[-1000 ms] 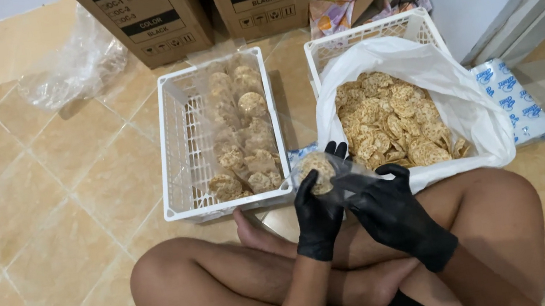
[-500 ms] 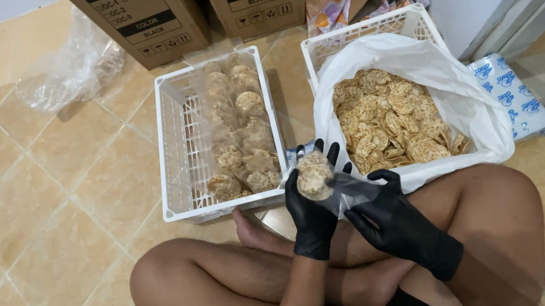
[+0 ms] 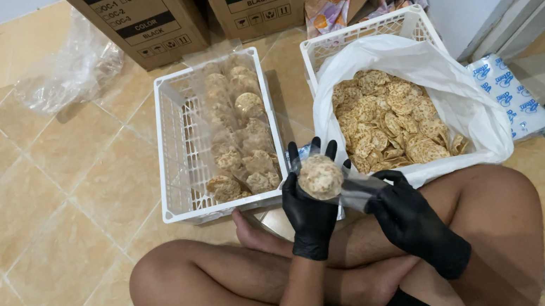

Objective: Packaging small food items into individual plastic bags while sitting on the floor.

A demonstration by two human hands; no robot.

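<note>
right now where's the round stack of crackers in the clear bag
In the head view the bagged stack of crackers sits low and centre, held up in the left hand, in front of the gap between the two white baskets, with the right hand beside it.

Tan tiled floor (image 3: 48, 227), bearing two white crates (image 3: 176, 152) side by side, two cardboard boxes (image 3: 140, 19) behind, clear plastic sheet (image 3: 73, 71), blue-printed packet (image 3: 509, 95).
</note>
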